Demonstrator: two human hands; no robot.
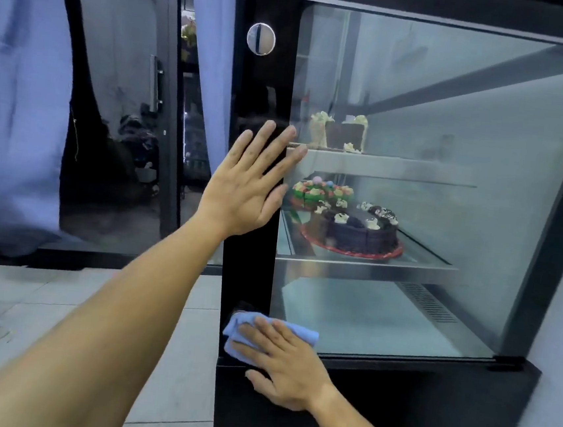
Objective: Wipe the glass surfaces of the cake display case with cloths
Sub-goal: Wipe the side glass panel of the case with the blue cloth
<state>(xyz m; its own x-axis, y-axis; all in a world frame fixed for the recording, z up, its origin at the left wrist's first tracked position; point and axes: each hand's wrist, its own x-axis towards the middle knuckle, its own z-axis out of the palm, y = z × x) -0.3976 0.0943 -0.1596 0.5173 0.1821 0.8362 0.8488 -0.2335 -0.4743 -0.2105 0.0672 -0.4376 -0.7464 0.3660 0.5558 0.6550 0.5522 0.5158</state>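
Blue folded microfibre cloth (270, 336) lies flat under the right hand (287, 369), fingers straight, pressing it on the tall glass side pane (412, 198)'s lower corner; unwiped glass spreads above. Left hand (248, 182) braces open-palmed higher.

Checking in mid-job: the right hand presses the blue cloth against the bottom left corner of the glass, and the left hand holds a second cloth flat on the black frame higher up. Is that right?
Not quite. In the head view the left hand holds no cloth; it rests bare, fingers spread, on the black frame. The rest stands: the right hand presses the blue cloth at the bottom left corner of the glass.
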